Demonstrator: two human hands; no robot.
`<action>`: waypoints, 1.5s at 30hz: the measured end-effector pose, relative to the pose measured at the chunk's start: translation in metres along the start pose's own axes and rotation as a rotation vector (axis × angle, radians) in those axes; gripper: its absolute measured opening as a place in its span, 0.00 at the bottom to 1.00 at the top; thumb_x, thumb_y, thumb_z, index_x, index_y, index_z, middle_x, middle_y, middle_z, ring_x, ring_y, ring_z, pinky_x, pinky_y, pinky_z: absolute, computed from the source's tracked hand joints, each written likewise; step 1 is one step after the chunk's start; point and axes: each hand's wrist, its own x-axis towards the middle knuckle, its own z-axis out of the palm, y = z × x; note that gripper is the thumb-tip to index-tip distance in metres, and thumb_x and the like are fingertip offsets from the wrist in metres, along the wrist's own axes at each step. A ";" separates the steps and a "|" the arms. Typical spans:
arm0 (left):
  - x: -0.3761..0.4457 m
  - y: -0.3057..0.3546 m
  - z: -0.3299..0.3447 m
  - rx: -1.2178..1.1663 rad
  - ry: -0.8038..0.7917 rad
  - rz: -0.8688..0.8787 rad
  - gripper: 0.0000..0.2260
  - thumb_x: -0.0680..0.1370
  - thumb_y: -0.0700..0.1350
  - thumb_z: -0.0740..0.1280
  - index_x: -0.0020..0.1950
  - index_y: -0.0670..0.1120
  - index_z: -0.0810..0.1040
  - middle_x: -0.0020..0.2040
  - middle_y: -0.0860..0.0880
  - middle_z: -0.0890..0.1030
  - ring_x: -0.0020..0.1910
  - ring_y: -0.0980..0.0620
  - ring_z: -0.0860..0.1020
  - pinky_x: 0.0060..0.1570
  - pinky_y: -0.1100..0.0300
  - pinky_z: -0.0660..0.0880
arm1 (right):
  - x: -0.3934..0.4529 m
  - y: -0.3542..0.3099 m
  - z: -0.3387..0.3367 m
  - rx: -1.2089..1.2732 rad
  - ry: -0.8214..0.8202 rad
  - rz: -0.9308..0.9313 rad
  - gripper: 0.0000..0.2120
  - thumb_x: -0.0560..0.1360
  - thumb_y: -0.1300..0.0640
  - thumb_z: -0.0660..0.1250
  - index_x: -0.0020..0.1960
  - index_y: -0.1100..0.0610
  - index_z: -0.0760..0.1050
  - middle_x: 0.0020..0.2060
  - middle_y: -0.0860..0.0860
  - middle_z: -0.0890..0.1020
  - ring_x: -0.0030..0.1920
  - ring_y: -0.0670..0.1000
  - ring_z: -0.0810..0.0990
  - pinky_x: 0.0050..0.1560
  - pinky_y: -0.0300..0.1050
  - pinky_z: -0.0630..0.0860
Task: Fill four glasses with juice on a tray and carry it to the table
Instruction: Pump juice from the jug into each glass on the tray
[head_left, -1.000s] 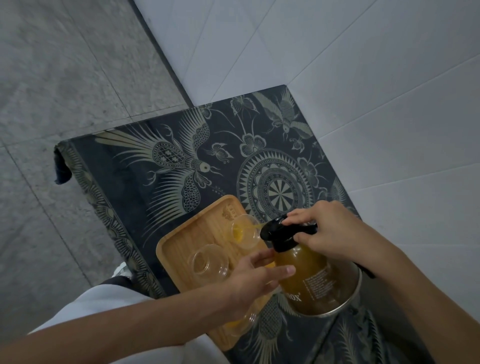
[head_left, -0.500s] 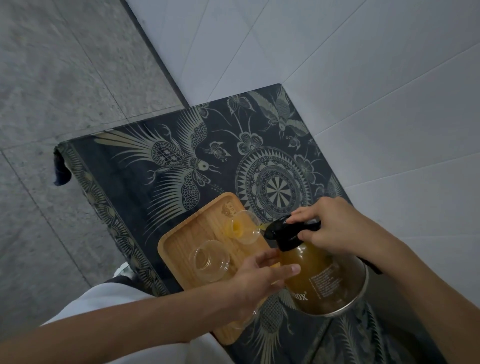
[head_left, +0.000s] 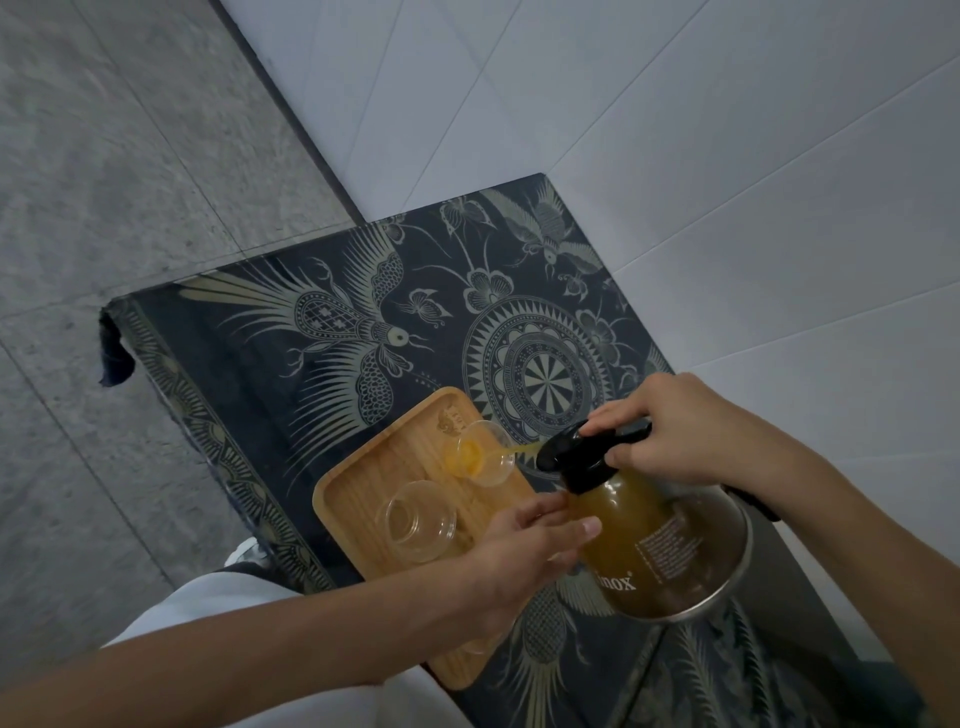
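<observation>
A wooden tray (head_left: 358, 488) lies on the dark patterned table. A glass jug (head_left: 654, 551) of amber juice with a black lid is tilted over it. My right hand (head_left: 680, 431) grips the jug's black handle and lid. My left hand (head_left: 524, 551) presses against the jug's side. A thin stream of juice runs from the spout into the far glass (head_left: 483, 454), which holds some orange juice. A second glass (head_left: 418, 522) beside it is empty. Another glass near the tray's close end is mostly hidden under my left hand.
The table's dark cloth (head_left: 322, 332) with pale bird and mandala print stands in a corner against a white tiled wall (head_left: 727, 182). Grey floor tiles (head_left: 104, 208) lie to the left. My white clothing (head_left: 218, 613) shows at the table's near edge.
The jug has tipped further and a stream of juice now runs into the far glass, where the juice level has risen. Both hands stay on the jug.
</observation>
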 end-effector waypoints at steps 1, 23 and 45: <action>0.000 0.000 0.000 0.004 -0.003 0.001 0.29 0.73 0.41 0.79 0.73 0.46 0.73 0.64 0.50 0.85 0.59 0.54 0.85 0.51 0.63 0.82 | 0.000 0.000 -0.001 0.002 0.001 0.000 0.19 0.70 0.56 0.75 0.55 0.35 0.84 0.54 0.32 0.84 0.57 0.39 0.80 0.63 0.41 0.76; -0.005 0.004 0.010 -0.021 -0.023 -0.028 0.20 0.78 0.36 0.73 0.68 0.48 0.77 0.65 0.50 0.84 0.63 0.51 0.82 0.55 0.60 0.81 | -0.002 -0.008 -0.016 -0.032 -0.074 0.032 0.18 0.71 0.57 0.75 0.55 0.36 0.84 0.57 0.39 0.85 0.54 0.50 0.85 0.57 0.53 0.82; -0.012 0.005 0.016 -0.018 -0.018 -0.016 0.22 0.79 0.34 0.71 0.72 0.46 0.74 0.66 0.48 0.83 0.67 0.48 0.80 0.62 0.57 0.79 | -0.008 -0.016 -0.019 -0.056 -0.094 0.032 0.18 0.71 0.57 0.74 0.53 0.35 0.84 0.55 0.41 0.86 0.56 0.58 0.85 0.58 0.59 0.82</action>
